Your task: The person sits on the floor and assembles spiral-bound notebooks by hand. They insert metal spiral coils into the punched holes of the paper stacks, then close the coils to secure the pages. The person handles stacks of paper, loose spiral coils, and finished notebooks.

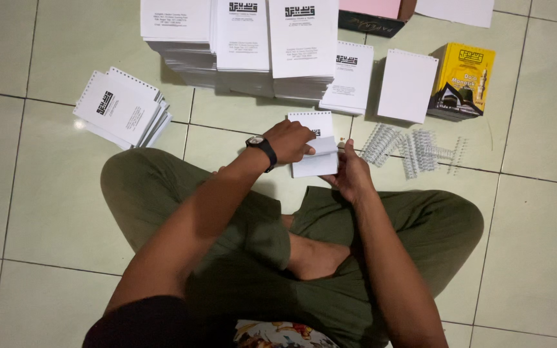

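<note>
Single head cam, looks steeply down, close over lap and hands, tiled floor (46, 212) fills bg

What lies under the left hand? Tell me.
The left hand rests on a small white notepad, whose page is bent up. The right hand holds its edge. The page beneath the palm is covered.

Small white notepad (316, 147), seemingly half-open

Notepad (315, 147) white, black square emblem on cover. Paper stacks (240, 38) white, black print. Booklets (463, 78) yellow, dark building picture. Wire coils (414, 149) silvery white. Floor (536, 245) pale green tile, dark grout. Trousers (162, 187) olive. Wristwatch (262, 147) black.
</note>
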